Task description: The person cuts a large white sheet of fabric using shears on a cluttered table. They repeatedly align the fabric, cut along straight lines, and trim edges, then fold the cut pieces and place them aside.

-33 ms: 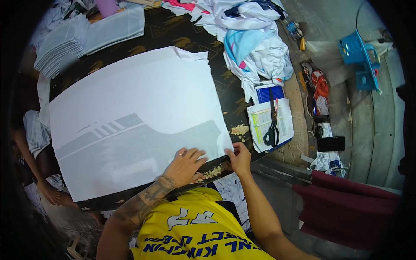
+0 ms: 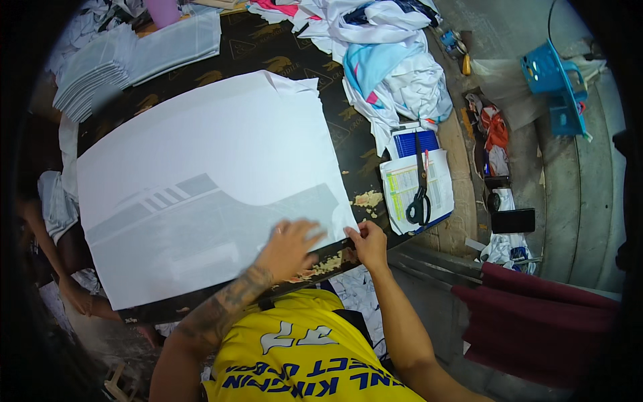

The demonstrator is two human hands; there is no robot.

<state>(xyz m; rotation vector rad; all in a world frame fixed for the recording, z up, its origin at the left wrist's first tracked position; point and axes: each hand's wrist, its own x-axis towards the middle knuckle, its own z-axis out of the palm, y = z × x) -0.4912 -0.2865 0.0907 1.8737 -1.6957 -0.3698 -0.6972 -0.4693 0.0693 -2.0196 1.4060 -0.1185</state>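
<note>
a large white sheet [image 2: 207, 194] with a grey printed shape is lying flat on a dark table [image 2: 348, 154], its middle sitting at about ten o'clock from both hands. the left hand [image 2: 288, 251] is hovering or resting over the sheet's near edge, palm down, its fingers fanning loosely apart and blurring; i cannot tell whether the fingertips are touching the surface. at three o'clock from it, the right hand [image 2: 370, 246] is closing thumb and fingers on the sheet's near right corner, the sheet stretching away from that pinch toward nine and eleven o'clock. between one and two o'clock from the right hand, black-handled scissors [image 2: 419, 201] are lying on printed papers [image 2: 439, 177], and a heap of white and light-blue cloth [image 2: 412, 80] is piling up near twelve. a stack of folded sheets [image 2: 177, 50] is sitting at eleven o'clock from the left hand. a maroon cloth [image 2: 536, 328] is hanging at four o'clock from the right hand, and another person's arm [image 2: 45, 244] is showing at nine from the left.
</note>
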